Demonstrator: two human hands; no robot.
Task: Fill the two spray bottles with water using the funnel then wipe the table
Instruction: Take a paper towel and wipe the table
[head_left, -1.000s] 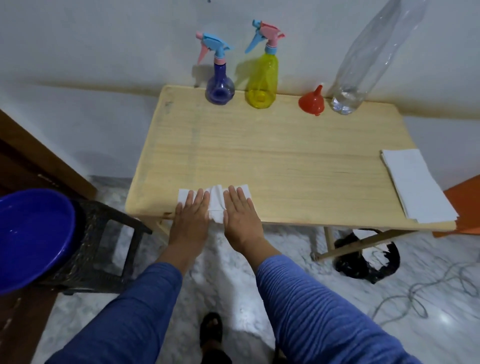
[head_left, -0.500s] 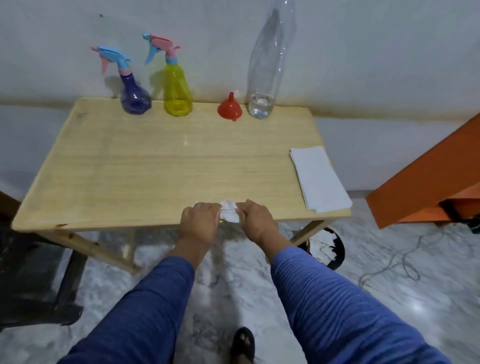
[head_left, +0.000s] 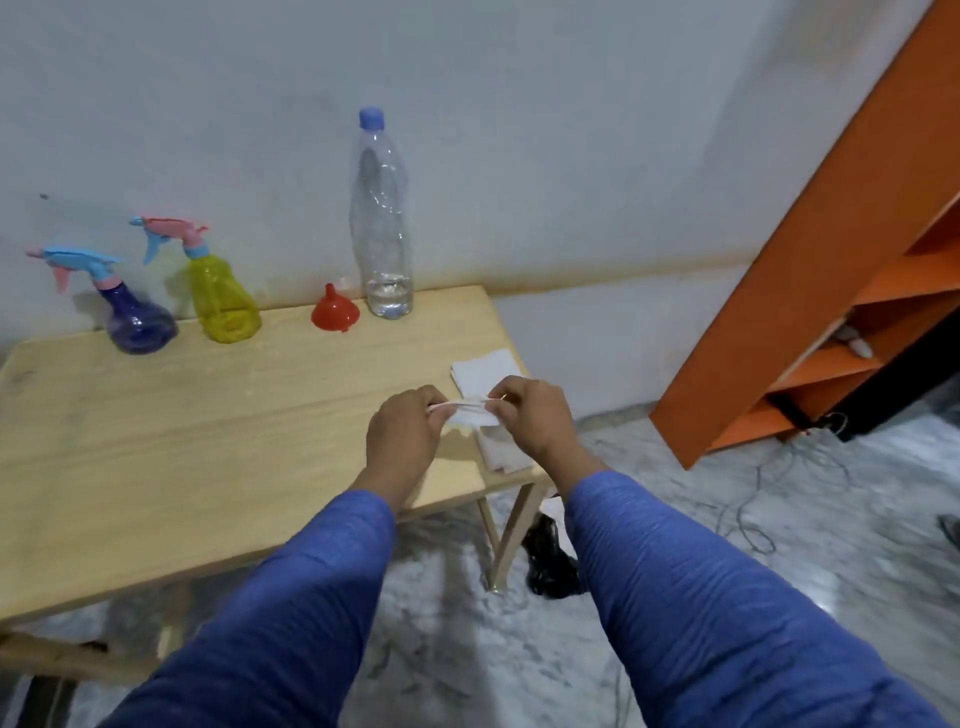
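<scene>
Hands meet above the right end of the wooden counter (head_left: 156, 441), each with fingers curled in a narrow grip on a folded white tissue (head_left: 470, 413) stretched between them. The left hand (head_left: 402, 441) pinches its left end, the right hand (head_left: 532, 421) its right end — the tissue is lifted clear of the surface. Directly under it lies a stack of white tissues (head_left: 483, 376) at the counter's right edge, partly hidden by the hands.

Along the back edge, against the wall, stand four things in a row. The blue spray bottle (head_left: 137, 325) is furthest left, the yellow spray bottle (head_left: 221, 301) just beside it; both carry their trigger heads. Next comes the red funnel (head_left: 335, 314), resting wide mouth down with its spout up, and close to its right the tall clear water bottle (head_left: 382, 218) with a blue cap — only a little water shows in its base.

Blue sleeves (head_left: 701, 597) cover both forearms. An orange shelf unit (head_left: 831, 260) stands to the right, and cables trail over the marble floor (head_left: 805, 545).
</scene>
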